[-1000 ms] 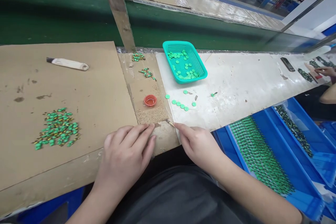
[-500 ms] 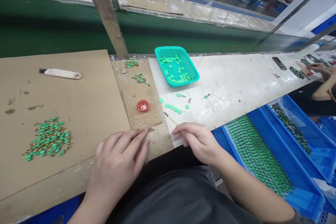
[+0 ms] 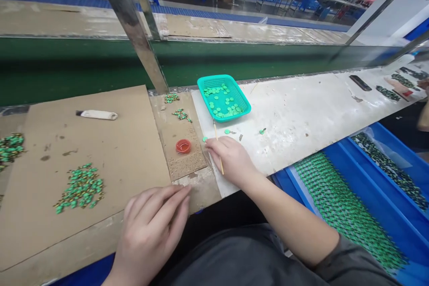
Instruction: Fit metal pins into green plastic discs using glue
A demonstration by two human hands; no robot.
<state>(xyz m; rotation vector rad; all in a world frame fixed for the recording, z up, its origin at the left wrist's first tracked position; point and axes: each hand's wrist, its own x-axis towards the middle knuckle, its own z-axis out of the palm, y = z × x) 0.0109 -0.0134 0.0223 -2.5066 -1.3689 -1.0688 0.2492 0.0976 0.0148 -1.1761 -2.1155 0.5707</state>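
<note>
My right hand (image 3: 231,158) is closed on a thin wooden stick (image 3: 221,166), its fingertips beside a green disc (image 3: 204,139) on the white work surface. Resting at the table's front edge, my left hand (image 3: 152,223) has its fingers pressed together; anything between them is hidden. A small red cup (image 3: 183,146) stands on a cardboard strip between the hands and farther back. Behind my right hand is a teal basket (image 3: 224,118) holding many green discs. Single discs lie near it, one (image 3: 262,132) with a small dark piece.
Green and gold pieces (image 3: 82,187) are heaped on the left cardboard (image 3: 127,143), near a white-wrapped tool (image 3: 98,115). Blue trays (image 3: 348,165) filled with small parts stand at the right. A metal post (image 3: 142,44) rises behind the table. Another person's hand (image 3: 424,114) shows far right.
My right hand has moved forward and left to the disc, its stick now pointing away from me. It now covers the row of discs. The view has tilted up, showing more background.
</note>
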